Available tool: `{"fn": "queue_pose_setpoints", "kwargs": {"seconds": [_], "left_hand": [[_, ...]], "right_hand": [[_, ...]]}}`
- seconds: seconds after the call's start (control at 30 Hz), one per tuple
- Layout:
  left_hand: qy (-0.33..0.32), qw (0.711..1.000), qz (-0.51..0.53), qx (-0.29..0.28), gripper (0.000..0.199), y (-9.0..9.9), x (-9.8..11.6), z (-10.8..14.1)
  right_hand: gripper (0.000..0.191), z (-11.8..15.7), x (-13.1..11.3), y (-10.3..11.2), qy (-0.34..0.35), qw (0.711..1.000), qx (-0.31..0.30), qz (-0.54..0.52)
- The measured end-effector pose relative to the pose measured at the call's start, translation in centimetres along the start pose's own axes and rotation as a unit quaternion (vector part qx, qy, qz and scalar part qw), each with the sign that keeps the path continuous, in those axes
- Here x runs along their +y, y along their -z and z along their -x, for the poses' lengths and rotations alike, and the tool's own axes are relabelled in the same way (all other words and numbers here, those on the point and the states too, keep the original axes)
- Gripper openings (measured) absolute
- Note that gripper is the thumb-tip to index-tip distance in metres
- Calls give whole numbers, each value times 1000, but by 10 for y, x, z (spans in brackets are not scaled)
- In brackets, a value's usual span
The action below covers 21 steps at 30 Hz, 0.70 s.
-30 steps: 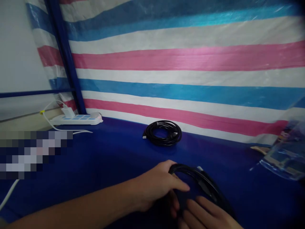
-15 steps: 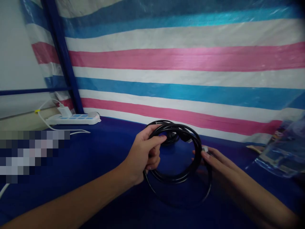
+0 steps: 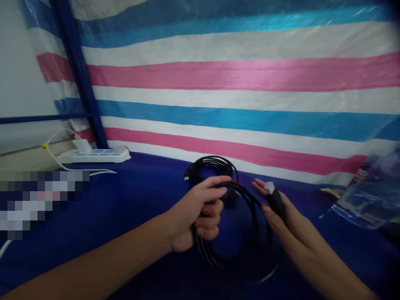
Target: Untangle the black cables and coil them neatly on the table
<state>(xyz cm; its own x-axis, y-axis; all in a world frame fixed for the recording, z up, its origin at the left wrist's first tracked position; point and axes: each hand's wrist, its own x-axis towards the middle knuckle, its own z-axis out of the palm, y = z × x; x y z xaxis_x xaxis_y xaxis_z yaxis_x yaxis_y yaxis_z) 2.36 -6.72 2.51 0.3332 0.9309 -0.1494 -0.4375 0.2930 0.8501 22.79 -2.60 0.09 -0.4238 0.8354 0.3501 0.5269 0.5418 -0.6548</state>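
A looped black cable (image 3: 253, 208) hangs from my left hand (image 3: 200, 212), whose fingers are wrapped round the top left of the coil. My right hand (image 3: 286, 216) is at the coil's right side. Its thumb and palm hold a black cable plug (image 3: 275, 201) with a pale tip pointing up, and its fingertips are stretched out behind. Behind my left hand, a second coiled black cable (image 3: 195, 168) lies on the dark blue surface (image 3: 140, 187), with a plug at its left edge. The lower loops of the held cable are blurred and dark.
At the back left stands a white power strip (image 3: 93, 156) with a white charger (image 3: 82, 145) and white cord. A clear plastic package (image 3: 365, 206) lies at the right. Striped sheeting (image 3: 234, 100) hangs behind.
My left hand and the held coil have moved lower and slightly right, uncovering the second coil. My right hand has turned palm-up, and the plug in it now shows.
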Motion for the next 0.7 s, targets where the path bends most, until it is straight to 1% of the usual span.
{"fn": "queue_pose_setpoints", "kwargs": {"seconds": [0.07, 0.1, 0.13, 0.17, 0.2, 0.23, 0.27, 0.3, 0.33, 0.4, 0.43, 0.5, 0.53, 0.6, 0.7], "left_hand": [[48, 997, -50, -21, 40, -1, -4, 1], [61, 993, -104, -16, 42, 0, -7, 0], [52, 983, -178, 3, 40, 2, -11, -2], [19, 963, -266, 31, 37, 4, -15, -4], [-29, 934, -350, 61, 32, 7, -19, -7], [-79, 903, -414, 85, 27, 9, -22, -10], [-122, 880, -447, 103, 23, 10, -25, -12], [-151, 874, -447, 115, 22, 10, -27, -14], [-161, 884, -422, 121, 23, 10, -28, -16], [-141, 919, -344, 131, 29, 8, -26, -18], [-127, 931, -311, 144, 29, 6, -25, -18], [-91, 944, -264, 174, 21, 4, -22, -18], [-76, 947, -249, 189, 17, 3, -21, -19], [-77, 944, -241, 214, 15, 4, -23, -20], [-130, 927, -267, 228, 16, 9, -30, -22]], "right_hand": [[57, -2, 0, 0, -22, 998, -61, -24], [58, -3, 1, -1, -42, 994, -89, -39], [57, -4, 2, -1, -61, 990, -116, -57], [55, -4, 3, -2, -74, 984, -143, -78], [50, -5, 4, -3, -76, 979, -166, -94], [44, -4, 4, -3, -67, 975, -185, -99], [39, -3, 3, -4, -51, 975, -197, -90], [35, -2, 2, -4, -30, 978, -194, -68], [34, -1, 0, -4, -8, 983, -178, -38], [34, 1, -4, -4, 28, 990, -137, 20], [34, 2, -5, -5, 43, 990, -124, 41], [34, 3, -4, -5, 68, 988, -113, 75], [34, 3, -2, -6, 77, 986, -112, 92], [34, 2, 3, -7, 92, 982, -106, 130], [36, 1, 11, -9, 113, 971, -94, 188]]}}
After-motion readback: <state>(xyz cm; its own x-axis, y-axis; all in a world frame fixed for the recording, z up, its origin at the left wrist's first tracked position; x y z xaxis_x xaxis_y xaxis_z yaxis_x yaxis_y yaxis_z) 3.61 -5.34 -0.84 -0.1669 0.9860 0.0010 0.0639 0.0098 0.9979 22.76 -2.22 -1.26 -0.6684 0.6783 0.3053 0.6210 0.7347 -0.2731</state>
